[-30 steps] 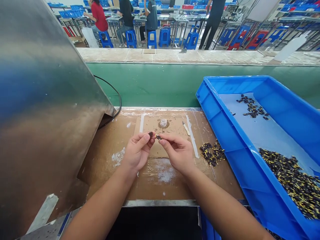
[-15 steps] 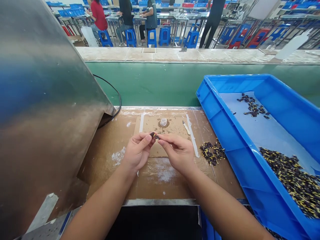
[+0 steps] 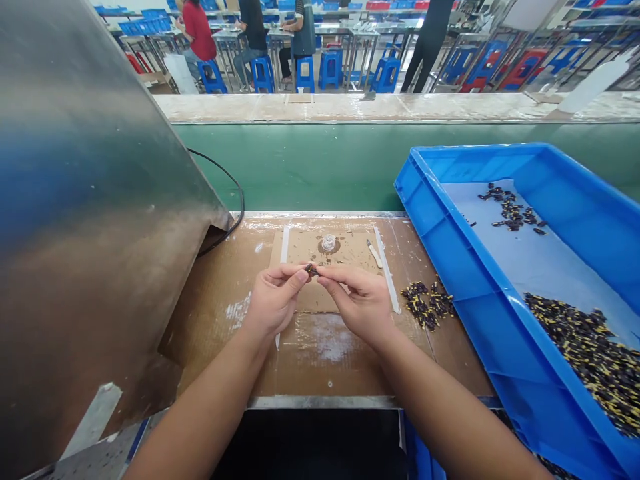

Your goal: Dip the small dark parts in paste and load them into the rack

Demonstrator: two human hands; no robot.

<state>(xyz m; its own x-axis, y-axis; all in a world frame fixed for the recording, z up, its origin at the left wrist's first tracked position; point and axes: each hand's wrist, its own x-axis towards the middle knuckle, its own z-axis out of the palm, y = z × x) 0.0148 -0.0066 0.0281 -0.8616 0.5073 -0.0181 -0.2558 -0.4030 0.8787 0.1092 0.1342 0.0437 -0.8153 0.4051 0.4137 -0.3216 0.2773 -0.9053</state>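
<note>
Both my hands meet above a brown cardboard sheet (image 3: pixel 320 360). The fingertips of my left hand (image 3: pixel 275 300) and my right hand (image 3: pixel 357 307) pinch a tiny dark part with yellow marks (image 3: pixel 311 270) from either side; it is too small and too covered to tell whether it is one piece or two. A loose heap of similar parts (image 3: pixel 427 305) lies to the right of my right hand. Just beyond my fingers sit a small white-handled spatula (image 3: pixel 374 254) and a round translucent blob (image 3: pixel 329 243).
A blue plastic tray (image 3: pixel 440 200) on the right holds a large heap of parts (image 3: pixel 585 353). A steel hood (image 3: pixel 90 200) fills the left side. A green wall (image 3: pixel 300 167) stands behind the bench. Seated co-workers (image 3: pixel 253 27) are far beyond it.
The two dark bits, slightly apart between my fingertips a second ago, now sit together in one small pinch. The view has tilted a little.
</note>
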